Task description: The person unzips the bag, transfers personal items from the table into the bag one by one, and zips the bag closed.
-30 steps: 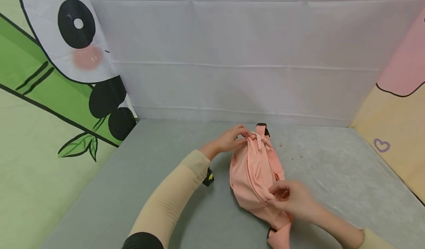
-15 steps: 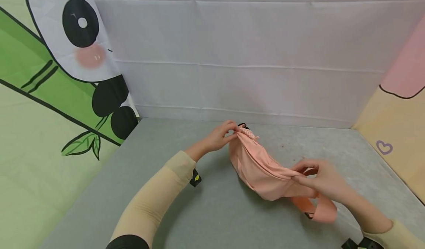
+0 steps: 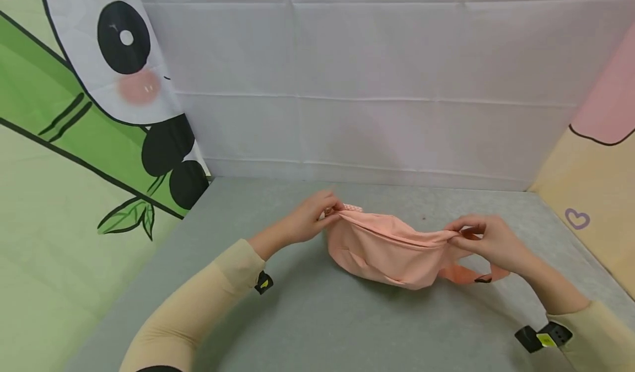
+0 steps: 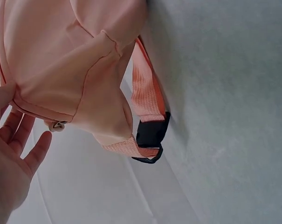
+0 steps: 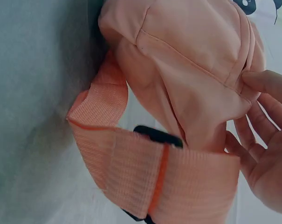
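A pink waist bag stretches sideways between both hands in the head view, its zipped seam along the upper edge. My left hand pinches the left end of that edge, beside a braided cord. At the opposite end my right hand pinches the upper corner between thumb and fingers. The left wrist view shows a short strap with a black buckle hanging from the bag's end. In the right wrist view a wide pink strap loops down near the right hand's fingers, with a black slider on it.
A grey tabletop lies beneath the bag. Behind it rises a white cloth backdrop, with a green panda-printed panel at left and a yellow-and-pink panel at right. Small black wrist devices sit on the sleeves.
The bag has turned from pointing lengthwise away to lying crosswise. My right hand took its near end and moved up and right; my left hand shifted slightly left, still pinching its end.
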`<state>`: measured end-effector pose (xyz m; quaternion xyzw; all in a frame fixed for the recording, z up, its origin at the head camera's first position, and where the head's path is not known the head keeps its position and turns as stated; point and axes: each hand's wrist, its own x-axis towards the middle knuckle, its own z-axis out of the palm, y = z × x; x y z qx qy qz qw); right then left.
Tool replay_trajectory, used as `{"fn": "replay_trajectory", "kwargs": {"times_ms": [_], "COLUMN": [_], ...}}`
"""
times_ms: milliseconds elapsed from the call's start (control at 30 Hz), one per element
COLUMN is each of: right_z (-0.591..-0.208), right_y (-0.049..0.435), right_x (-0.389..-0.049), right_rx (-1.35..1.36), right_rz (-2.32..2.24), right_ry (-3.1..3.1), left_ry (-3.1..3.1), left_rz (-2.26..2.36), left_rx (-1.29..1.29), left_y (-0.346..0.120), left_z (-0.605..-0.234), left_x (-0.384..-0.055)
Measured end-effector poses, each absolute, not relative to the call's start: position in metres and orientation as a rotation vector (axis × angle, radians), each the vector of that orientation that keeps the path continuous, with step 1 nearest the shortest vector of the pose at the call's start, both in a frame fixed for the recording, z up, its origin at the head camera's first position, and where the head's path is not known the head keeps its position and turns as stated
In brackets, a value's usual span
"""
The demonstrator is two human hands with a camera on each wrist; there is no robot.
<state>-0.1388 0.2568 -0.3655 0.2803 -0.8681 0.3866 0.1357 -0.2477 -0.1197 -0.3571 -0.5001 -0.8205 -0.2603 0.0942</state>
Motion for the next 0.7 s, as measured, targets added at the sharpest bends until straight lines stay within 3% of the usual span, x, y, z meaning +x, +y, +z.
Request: {"fn": "replay_trajectory", "kwargs": {"times_ms": [700], "right_z": [-0.377], "right_y": [0.26], "right_x": [-0.18], "right_rx": [0.834], "right_rz": [1.138], "right_ry": [-2.641], "left_ry": [-2.491], "left_rz": [-0.822], "left_rx": [-1.451], "left_y": [-0.133], "left_z": [-0.367], "left_x": [-0.226]}}
